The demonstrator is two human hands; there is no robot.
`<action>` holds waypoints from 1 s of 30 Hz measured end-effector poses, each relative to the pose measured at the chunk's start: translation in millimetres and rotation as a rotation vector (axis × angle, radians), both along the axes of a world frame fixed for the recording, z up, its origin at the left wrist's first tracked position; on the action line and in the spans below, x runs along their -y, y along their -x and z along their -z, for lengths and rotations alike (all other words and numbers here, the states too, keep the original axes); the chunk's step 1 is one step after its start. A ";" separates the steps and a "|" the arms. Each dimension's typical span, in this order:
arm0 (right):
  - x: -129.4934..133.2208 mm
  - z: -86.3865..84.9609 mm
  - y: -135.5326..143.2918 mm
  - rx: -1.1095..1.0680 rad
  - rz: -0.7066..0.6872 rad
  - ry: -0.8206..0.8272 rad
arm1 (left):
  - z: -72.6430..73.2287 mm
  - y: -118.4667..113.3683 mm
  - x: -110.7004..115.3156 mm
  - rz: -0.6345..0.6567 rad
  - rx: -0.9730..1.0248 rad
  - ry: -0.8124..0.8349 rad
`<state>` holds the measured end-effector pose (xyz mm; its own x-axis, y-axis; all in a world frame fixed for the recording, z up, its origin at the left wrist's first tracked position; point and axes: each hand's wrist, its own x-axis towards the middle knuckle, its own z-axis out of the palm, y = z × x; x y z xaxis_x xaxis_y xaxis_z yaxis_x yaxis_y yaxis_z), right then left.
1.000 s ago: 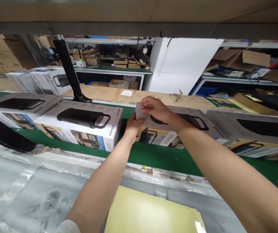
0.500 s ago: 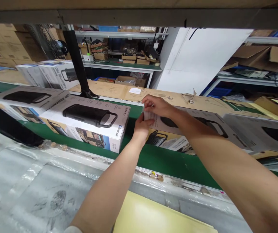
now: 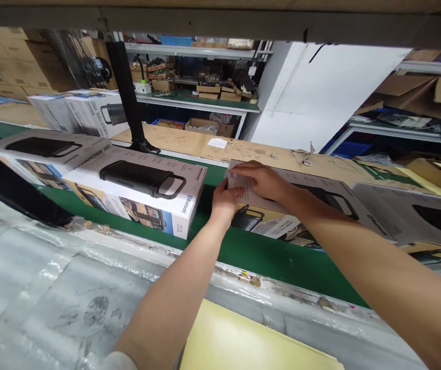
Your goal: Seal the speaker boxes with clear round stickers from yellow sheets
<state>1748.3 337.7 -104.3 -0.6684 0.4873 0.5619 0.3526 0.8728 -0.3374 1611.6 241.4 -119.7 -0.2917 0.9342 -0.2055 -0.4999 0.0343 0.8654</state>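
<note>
A printed cardboard box (image 3: 264,218) with a black portable speaker pictured on it lies on a green belt (image 3: 220,180). My left hand (image 3: 225,203) is closed on the left end of this box, its thumb lying over the top. My right hand (image 3: 261,180) rests on the top face near the same end, its fingers stretched flat towards the left edge. A thin, whitish see-through patch shows at that edge between my hands; I cannot make out what it is. Left of a narrow gap is a Bluetooth speaker box (image 3: 139,190).
Another speaker box (image 3: 43,154) touches that one on the left, and an open-topped box (image 3: 416,216) stands at the right. Two boxes (image 3: 89,113) sit behind the belt. Black posts (image 3: 126,97) and an overhead beam (image 3: 205,25) frame the space. A pale yellow sheet (image 3: 251,339) lies in front.
The fingers of my right hand have gone from a raised pinch at the box's corner to lying flat on its top. My left hand has barely moved.
</note>
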 end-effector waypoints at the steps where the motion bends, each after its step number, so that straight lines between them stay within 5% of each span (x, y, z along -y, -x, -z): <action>1: 2.6 -2.5 -0.4 0.081 -0.043 -0.067 | 0.5 0.4 0.0 -0.018 -0.026 0.010; 5: 4.7 -20.8 16.4 0.337 -0.057 -0.233 | 2.5 1.1 -1.9 -0.077 -0.129 0.054; 9: -7.4 -31.3 42.4 0.467 0.019 -0.186 | 1.4 3.3 -7.8 -0.069 -0.186 0.024; 14: 6.5 3.9 8.1 0.134 0.275 0.043 | -0.2 7.9 -13.8 0.183 -0.313 -0.066; 17: 72.0 29.3 -53.0 0.041 0.403 0.110 | -1.1 9.5 -14.6 0.244 -0.637 -0.117; 20: 172.2 40.6 -109.3 -0.035 0.538 0.170 | -10.4 7.2 -7.4 0.231 -0.873 -0.058; 23: 270.4 52.5 -140.1 -0.059 0.513 0.297 | -35.2 -4.3 18.2 0.124 -1.005 -0.083; 26: 343.5 75.2 -149.5 -0.061 0.476 0.464 | -69.7 -25.7 65.7 0.013 -1.252 -0.395; 28: 377.7 92.7 -150.3 -0.087 0.542 0.510 | -86.4 -41.5 104.4 0.150 -1.368 -0.590; 30: 400.9 107.2 -150.4 -0.118 0.611 0.514 | -89.0 -55.3 143.2 0.514 -1.435 -0.623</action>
<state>1898.8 -63.2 -211.5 -0.1503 0.9642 0.2183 0.6541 0.2625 -0.7094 1666.9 98.2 -30.7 0.4471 0.8175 0.3631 0.6259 -0.5759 0.5259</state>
